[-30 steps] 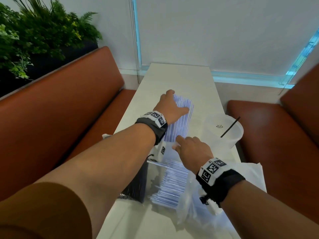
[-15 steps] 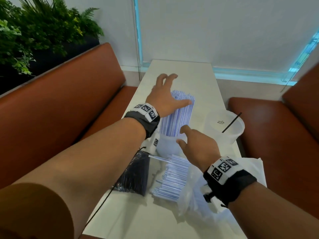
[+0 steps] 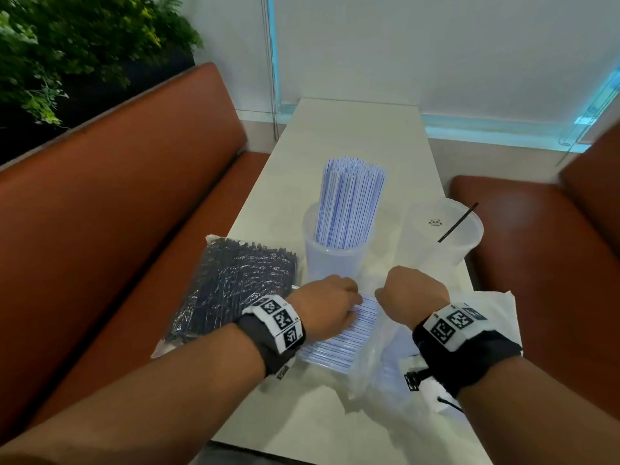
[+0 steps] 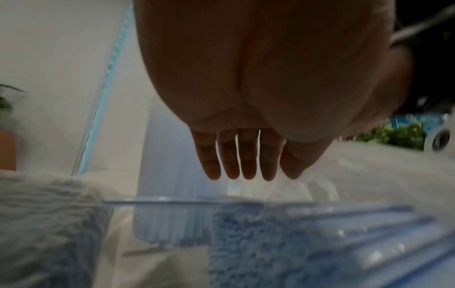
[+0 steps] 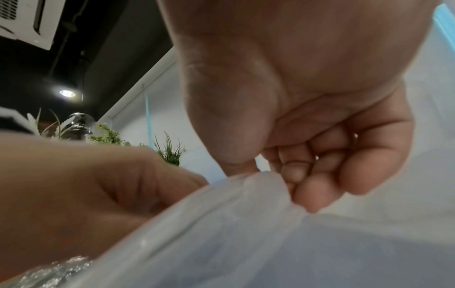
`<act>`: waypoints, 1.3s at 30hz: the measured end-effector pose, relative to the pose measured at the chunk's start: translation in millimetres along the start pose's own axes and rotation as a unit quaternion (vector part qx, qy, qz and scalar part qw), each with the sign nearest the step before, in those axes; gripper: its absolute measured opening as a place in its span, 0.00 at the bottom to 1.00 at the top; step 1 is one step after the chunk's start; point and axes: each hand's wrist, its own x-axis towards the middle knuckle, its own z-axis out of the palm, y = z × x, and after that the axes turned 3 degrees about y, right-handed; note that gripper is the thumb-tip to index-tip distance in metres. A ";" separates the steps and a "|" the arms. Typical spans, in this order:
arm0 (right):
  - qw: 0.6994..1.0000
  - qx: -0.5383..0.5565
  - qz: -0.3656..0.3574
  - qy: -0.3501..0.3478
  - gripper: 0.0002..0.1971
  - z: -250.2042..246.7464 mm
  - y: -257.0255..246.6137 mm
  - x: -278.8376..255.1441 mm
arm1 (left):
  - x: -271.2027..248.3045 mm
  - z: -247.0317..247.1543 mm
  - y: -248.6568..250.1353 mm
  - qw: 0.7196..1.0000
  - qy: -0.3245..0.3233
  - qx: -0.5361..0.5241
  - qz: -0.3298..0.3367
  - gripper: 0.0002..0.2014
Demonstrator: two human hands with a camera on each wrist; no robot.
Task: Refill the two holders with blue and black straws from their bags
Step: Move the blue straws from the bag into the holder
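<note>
A clear holder [image 3: 330,263] in mid table is packed with upright blue straws [image 3: 349,199]. To its right, a second holder [image 3: 446,229] has a single black straw [image 3: 458,223]. More blue straws [image 3: 339,337] lie in an open clear bag [image 3: 379,364] near the front. My left hand [image 3: 322,307] sits over these straws; its fingers [image 4: 236,155] are straight and hold nothing. My right hand [image 3: 412,297] pinches the bag's edge [image 5: 265,179] between thumb and fingers. A sealed bag of black straws [image 3: 235,286] lies at the left.
The narrow white table [image 3: 352,129] runs away to a window wall. Orange bench seats [image 3: 117,229] flank it on both sides. A green plant [image 3: 67,45] stands behind the left bench. The filled holder [image 4: 167,194] stands just beyond my left fingers.
My left hand left the tops of the straws in the holder and dropped back onto the bagged straws. My right hand drew back from the holder and took the bag's edge.
</note>
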 end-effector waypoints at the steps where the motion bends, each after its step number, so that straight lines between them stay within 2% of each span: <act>1: 1.000 0.009 0.006 0.000 0.10 -1.0 0.1 -0.3 | 4.9 6.2 -0.3 1.000 -0.006 -0.001 0.002 0.19; 5: 0.999 0.030 0.008 -0.010 0.09 -2.5 2.4 -3.1 | 23.8 18.2 7.1 0.999 -0.046 0.004 -0.002 0.26; 10: 0.999 0.037 -0.001 -0.027 0.09 -3.2 1.3 -4.3 | 34.6 23.0 15.6 0.997 -0.069 0.033 0.009 0.20; 13: 0.999 0.039 -0.011 -0.028 0.10 -2.4 2.1 -4.2 | 37.2 23.2 18.0 0.996 -0.082 0.020 0.003 0.21; 16: 0.999 0.044 -0.012 -0.020 0.09 -2.8 3.7 -1.9 | 38.9 20.1 18.9 0.996 -0.062 0.056 0.001 0.21; 19: 0.998 0.059 -0.012 0.003 0.07 -1.5 8.2 -0.7 | 36.6 12.7 12.7 0.993 -0.034 0.116 -0.002 0.16; 22: 0.994 0.107 -0.013 0.035 0.05 4.1 14.1 -0.3 | 21.8 2.5 -5.8 0.990 -0.015 0.135 -0.029 0.10; 27: 0.978 0.206 -0.026 0.036 0.09 21.1 17.9 6.0 | -20.1 -3.6 -55.6 0.990 0.004 0.128 -0.059 0.14; 33: 0.971 0.237 -0.022 0.034 0.06 31.4 16.7 8.6 | -62.0 -3.0 -107.0 0.985 0.029 0.128 -0.114 0.09; 35: 0.969 0.242 -0.024 0.035 0.10 29.7 15.5 8.0 | -72.1 -3.4 -121.1 0.982 0.038 0.125 -0.135 0.10; 37: 0.962 0.261 -0.037 0.074 0.20 24.8 13.4 4.6 | -79.7 -3.4 -131.5 0.980 0.054 0.118 -0.151 0.10; 38: 0.948 0.293 -0.044 0.115 0.24 21.1 11.2 1.5 | -82.1 -3.0 -133.9 0.979 0.063 0.116 -0.153 0.10; 39: 0.921 0.353 -0.049 0.155 0.26 16.5 7.4 -2.5 | -82.8 -2.8 -133.7 0.979 0.076 0.112 -0.150 0.10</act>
